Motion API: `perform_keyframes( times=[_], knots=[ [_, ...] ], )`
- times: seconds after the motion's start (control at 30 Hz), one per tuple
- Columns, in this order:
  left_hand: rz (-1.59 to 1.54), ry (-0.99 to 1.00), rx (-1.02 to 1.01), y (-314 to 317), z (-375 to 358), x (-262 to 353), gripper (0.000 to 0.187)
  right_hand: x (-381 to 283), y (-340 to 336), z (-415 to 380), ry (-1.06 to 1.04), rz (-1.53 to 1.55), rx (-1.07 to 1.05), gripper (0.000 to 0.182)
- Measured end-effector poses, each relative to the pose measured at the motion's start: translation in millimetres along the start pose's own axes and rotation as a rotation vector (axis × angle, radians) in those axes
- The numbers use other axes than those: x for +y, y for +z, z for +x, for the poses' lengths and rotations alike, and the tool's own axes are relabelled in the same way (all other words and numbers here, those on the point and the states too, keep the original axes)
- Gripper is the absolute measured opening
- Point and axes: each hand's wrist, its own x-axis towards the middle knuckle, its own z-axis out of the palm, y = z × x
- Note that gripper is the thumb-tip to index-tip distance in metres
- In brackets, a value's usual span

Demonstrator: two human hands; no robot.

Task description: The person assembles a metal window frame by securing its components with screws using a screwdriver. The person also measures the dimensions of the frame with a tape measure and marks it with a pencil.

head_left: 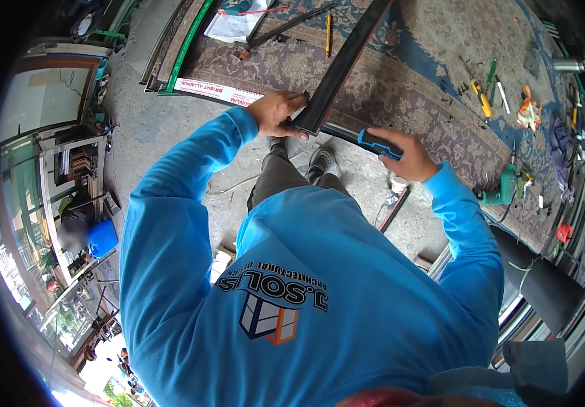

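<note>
My left hand [275, 114] is closed around the near end of a long black aluminum profile [340, 68], thumb and fingers at its cut end. The profile slants away over the carpeted work surface. In my right hand [411, 156] is a screwdriver [379, 144] with a blue and black handle, fingers wrapped round it. Its shaft points left toward the profile's end, and the tip is hidden there. A white strip of printed protective film [218, 90] lies just left of my left hand.
A patterned carpet [265, 68] covers the work surface. On it lie a pencil [328, 35], a paper sheet [235, 26], a yellow-handled tool [482, 100] and a green power drill [507, 182]. A dark roll [543, 281] and long metal lengths stand at the right.
</note>
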Motion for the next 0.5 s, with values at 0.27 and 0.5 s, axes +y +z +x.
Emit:
perform_keyframes(
  times=[0.27,0.5],
  knots=[
    [-0.011,0.049,0.022,8,3,-8,0.066,10,7,-3,0.156,0.22,0.006,0.051],
    [-0.063,-0.016,-0.017,10,2,-14,0.062,21,-3,2,0.827,1.27,-0.253,0.046]
  ],
)
